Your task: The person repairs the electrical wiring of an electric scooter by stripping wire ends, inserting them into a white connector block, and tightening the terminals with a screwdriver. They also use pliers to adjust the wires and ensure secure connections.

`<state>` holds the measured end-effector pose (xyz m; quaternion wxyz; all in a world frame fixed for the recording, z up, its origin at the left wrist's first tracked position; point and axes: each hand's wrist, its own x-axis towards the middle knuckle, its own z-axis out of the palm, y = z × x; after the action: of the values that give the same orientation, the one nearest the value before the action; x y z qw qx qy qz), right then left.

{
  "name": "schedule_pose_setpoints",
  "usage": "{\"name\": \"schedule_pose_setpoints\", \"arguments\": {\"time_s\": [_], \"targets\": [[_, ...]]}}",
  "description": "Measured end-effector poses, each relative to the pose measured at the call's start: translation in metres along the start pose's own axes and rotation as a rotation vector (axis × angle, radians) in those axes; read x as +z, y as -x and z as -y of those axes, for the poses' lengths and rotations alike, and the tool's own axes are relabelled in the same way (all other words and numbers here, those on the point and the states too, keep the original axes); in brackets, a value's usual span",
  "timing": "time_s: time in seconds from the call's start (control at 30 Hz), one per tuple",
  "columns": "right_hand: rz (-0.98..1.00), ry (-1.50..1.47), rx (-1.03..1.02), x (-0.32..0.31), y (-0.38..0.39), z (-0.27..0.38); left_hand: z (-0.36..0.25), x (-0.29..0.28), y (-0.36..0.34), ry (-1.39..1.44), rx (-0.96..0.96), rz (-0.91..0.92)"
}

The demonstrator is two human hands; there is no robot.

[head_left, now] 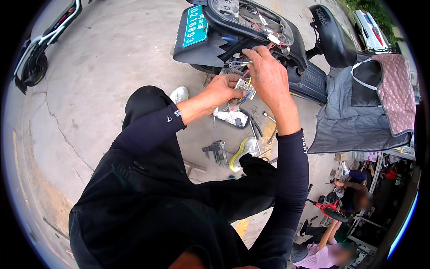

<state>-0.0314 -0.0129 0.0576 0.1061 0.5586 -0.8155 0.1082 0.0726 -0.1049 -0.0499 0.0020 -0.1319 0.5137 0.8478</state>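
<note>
My left hand (217, 93) holds a small pale terminal block (244, 88) with yellow and blue wires, below the open rear body of a black electric scooter (210, 54). Just above it, my right hand (268, 80) is closed, fingertips at a thin silvery piece (237, 63) that I cannot make out clearly, beside red wires. More loose wires and white connectors (273, 38) show in the scooter's frame. On the ground below lie a white-and-black part (228, 117), wrenches (223, 151), a long socket tool (269, 117) and dark pliers (255, 124).
My white shoes (179, 94) flank the work area. A quilted grey cover (340, 130) hangs off the scooter at right, near its seat (333, 38). Another bike (38, 65) stands at upper left, a white car (369, 29) at upper right. Two people (358, 193) work at lower right by shelving.
</note>
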Motion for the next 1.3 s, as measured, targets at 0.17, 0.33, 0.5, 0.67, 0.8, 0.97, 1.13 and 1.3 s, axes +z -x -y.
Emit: {"name": "schedule_pose_setpoints", "arguments": {"time_s": [0.17, 0.33, 0.5, 0.67, 0.8, 0.97, 1.13, 1.3], "targets": [[0.273, 0.235, -0.198, 0.007, -0.022, -0.011, 0.008, -0.007, -0.005, 0.014, 0.029, 0.048], [0.25, 0.111, -0.081, -0.003, -0.005, -0.016, 0.01, -0.011, -0.003, 0.04, 0.003, 0.059], [0.313, -0.125, 0.155, -0.021, 0.02, -0.028, 0.0, -0.012, 0.0, 0.04, -0.051, 0.034], [0.222, -0.551, 0.334, 0.001, 0.039, -0.056, 0.003, -0.011, -0.004, 0.059, -0.058, 0.058], [0.174, -0.954, 0.641, 0.019, 0.047, -0.061, 0.002, -0.014, -0.004, -0.001, -0.047, 0.062], [0.056, -1.218, 0.802, 0.03, 0.057, -0.064, 0.003, -0.016, -0.003, -0.003, -0.021, 0.056], [0.023, -1.35, 0.88, 0.015, 0.059, -0.061, 0.001, -0.015, -0.001, -0.034, 0.006, 0.078], [0.049, -1.636, 0.89, 0.007, 0.054, -0.066, 0.003, -0.015, -0.003, 0.057, -0.048, 0.075]]}}
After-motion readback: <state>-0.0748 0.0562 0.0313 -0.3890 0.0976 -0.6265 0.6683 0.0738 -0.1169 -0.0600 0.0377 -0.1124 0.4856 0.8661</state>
